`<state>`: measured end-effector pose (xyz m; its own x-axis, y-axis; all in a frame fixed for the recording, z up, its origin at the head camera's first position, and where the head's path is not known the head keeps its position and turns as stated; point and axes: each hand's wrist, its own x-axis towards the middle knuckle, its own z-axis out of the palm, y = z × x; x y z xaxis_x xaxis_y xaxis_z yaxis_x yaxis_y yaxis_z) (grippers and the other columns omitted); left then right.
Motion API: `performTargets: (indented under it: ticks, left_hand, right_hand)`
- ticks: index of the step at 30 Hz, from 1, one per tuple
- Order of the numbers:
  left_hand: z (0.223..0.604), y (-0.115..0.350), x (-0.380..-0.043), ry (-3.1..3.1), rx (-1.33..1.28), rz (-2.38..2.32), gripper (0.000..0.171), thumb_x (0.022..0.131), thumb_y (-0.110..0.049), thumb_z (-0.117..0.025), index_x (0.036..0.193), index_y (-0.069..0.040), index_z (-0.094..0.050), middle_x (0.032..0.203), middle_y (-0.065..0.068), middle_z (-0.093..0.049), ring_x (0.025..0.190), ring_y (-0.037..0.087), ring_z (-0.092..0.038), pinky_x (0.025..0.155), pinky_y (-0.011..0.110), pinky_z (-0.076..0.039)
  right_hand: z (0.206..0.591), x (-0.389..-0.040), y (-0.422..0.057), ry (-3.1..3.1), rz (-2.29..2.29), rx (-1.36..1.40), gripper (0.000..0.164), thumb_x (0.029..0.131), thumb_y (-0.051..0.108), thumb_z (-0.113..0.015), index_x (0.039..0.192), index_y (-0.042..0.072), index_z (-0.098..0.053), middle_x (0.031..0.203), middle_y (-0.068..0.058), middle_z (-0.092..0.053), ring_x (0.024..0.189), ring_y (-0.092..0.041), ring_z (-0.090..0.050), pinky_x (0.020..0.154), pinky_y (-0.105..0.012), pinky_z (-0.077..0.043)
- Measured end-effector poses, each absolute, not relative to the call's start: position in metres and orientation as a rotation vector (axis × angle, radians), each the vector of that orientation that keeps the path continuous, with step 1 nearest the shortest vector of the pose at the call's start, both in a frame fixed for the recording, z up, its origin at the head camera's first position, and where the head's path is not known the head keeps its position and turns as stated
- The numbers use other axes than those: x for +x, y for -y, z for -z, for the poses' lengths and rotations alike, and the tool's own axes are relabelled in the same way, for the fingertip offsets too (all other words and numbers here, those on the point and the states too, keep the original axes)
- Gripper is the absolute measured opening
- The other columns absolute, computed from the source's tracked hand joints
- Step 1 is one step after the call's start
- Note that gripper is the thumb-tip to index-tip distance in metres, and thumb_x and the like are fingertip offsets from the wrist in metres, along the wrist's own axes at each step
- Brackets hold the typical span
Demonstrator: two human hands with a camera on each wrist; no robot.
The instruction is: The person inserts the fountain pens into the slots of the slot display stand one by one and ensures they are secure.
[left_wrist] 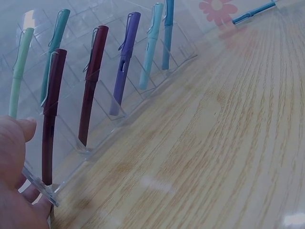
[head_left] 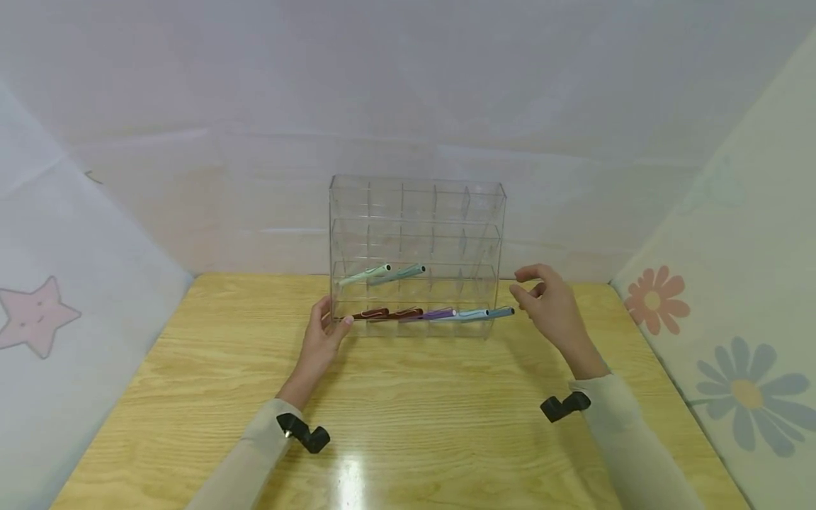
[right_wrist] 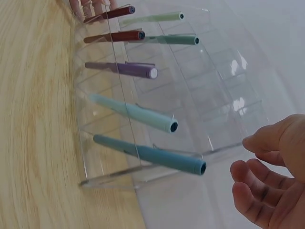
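Observation:
A clear acrylic pen rack [head_left: 417, 227] with stepped rows of compartments stands upright on the table. My left hand [head_left: 324, 336] grips its lower left corner, thumb in front and fingers round the side. In the lowest row lean two dark red pens [left_wrist: 93, 86], a purple pen [right_wrist: 121, 70], a light blue pen [right_wrist: 136, 113] and a blue pen [right_wrist: 152, 155]. The row above holds a pale green pen [head_left: 365, 274] and a teal pen [head_left: 398, 274]. Just right of the rack, my right hand [head_left: 548, 304] hovers with loosely bent fingers, holding nothing.
Another blue pen [left_wrist: 255, 13] shows at the far side of the wooden table [head_left: 408, 425] in the left wrist view. Pale cloth walls enclose the table behind and at both sides, with a star [head_left: 40, 316] at left and flowers [head_left: 746, 393] at right.

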<state>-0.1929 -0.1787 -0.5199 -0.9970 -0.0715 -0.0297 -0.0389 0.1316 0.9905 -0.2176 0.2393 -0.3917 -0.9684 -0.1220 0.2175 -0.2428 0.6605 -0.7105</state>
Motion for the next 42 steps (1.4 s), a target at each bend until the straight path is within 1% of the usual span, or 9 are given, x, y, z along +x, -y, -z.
performTargets:
  ticks: [4,10,17,20,25,32,36,39,42]
  left_hand:
    - [0.520,0.178,-0.193,2.340,0.106,2.056,0.078,0.111,-0.032,-0.061,0.171,-0.013,-0.014,0.176,0.019,-0.019,0.165,0.042,-0.020,0.136,0.056,-0.026]
    - [0.520,0.178,-0.193,2.333,0.097,2.070,0.079,0.111,-0.030,-0.061,0.171,-0.012,-0.012,0.176,0.020,-0.018,0.165,0.043,-0.020,0.136,0.056,-0.025]
    - [0.519,0.177,-0.191,2.338,0.110,2.083,0.079,0.111,-0.029,-0.059,0.171,-0.012,-0.011,0.177,0.019,-0.016,0.165,0.043,-0.018,0.137,0.056,-0.024]
    - [0.517,0.176,-0.191,2.342,0.116,2.079,0.079,0.111,-0.029,-0.059,0.171,-0.012,-0.010,0.177,0.019,-0.015,0.166,0.043,-0.018,0.137,0.055,-0.024]
    - [0.516,0.176,-0.190,2.341,0.114,2.078,0.081,0.111,-0.031,-0.059,0.171,-0.012,-0.009,0.177,0.019,-0.015,0.166,0.042,-0.017,0.137,0.055,-0.023]
    - [0.518,0.177,-0.191,2.356,0.127,2.067,0.079,0.112,-0.030,-0.059,0.171,-0.013,-0.011,0.177,0.018,-0.017,0.166,0.042,-0.018,0.136,0.056,-0.027]
    - [0.518,0.179,-0.193,2.366,0.127,2.059,0.079,0.111,-0.032,-0.059,0.171,-0.014,-0.011,0.177,0.017,-0.017,0.166,0.042,-0.016,0.136,0.056,-0.026]
    - [0.518,0.180,-0.193,2.360,0.127,2.061,0.079,0.111,-0.032,-0.059,0.171,-0.015,-0.011,0.177,0.017,-0.017,0.166,0.041,-0.016,0.136,0.056,-0.026]
    - [0.518,0.180,-0.194,2.352,0.131,2.071,0.079,0.111,-0.034,-0.060,0.171,-0.015,-0.012,0.178,0.016,-0.017,0.166,0.040,-0.017,0.136,0.054,-0.026]
  right_hand:
    - [0.395,-0.214,-0.250,2.735,-1.197,0.248,0.031,0.108,0.027,-0.066,0.133,0.009,-0.063,0.119,-0.015,-0.069,0.070,-0.011,-0.065,0.054,-0.029,-0.052]
    - [0.405,-0.210,-0.266,2.768,-1.171,0.192,0.033,0.108,0.029,-0.065,0.135,0.009,-0.062,0.125,-0.015,-0.068,0.072,-0.012,-0.065,0.056,-0.028,-0.053]
    - [0.414,-0.204,-0.284,2.771,-1.164,0.147,0.035,0.108,0.030,-0.065,0.133,0.007,-0.062,0.128,-0.018,-0.067,0.066,-0.013,-0.061,0.049,-0.029,-0.047]
    - [0.416,-0.202,-0.291,2.777,-1.144,0.126,0.036,0.108,0.031,-0.065,0.134,0.007,-0.062,0.129,-0.018,-0.067,0.065,-0.013,-0.060,0.048,-0.029,-0.046]
    - [0.422,-0.199,-0.305,2.802,-1.118,0.096,0.037,0.108,0.033,-0.064,0.135,0.007,-0.062,0.130,-0.018,-0.067,0.067,-0.011,-0.061,0.049,-0.030,-0.048]
    - [0.423,-0.198,-0.326,2.836,-1.069,0.075,0.039,0.109,0.034,-0.063,0.135,0.006,-0.061,0.132,-0.019,-0.065,0.070,-0.011,-0.062,0.053,-0.029,-0.052]
    - [0.424,-0.198,-0.333,2.832,-1.054,0.048,0.039,0.109,0.033,-0.062,0.135,0.004,-0.061,0.133,-0.021,-0.065,0.072,-0.014,-0.065,0.057,-0.027,-0.056]
    - [0.426,-0.198,-0.337,2.835,-1.043,0.027,0.039,0.109,0.033,-0.062,0.134,0.003,-0.062,0.132,-0.022,-0.065,0.073,-0.017,-0.066,0.058,-0.027,-0.057]
    - [0.429,-0.198,-0.340,2.841,-1.018,0.011,0.038,0.109,0.031,-0.062,0.133,0.002,-0.063,0.131,-0.023,-0.065,0.072,-0.015,-0.063,0.057,-0.026,-0.056]
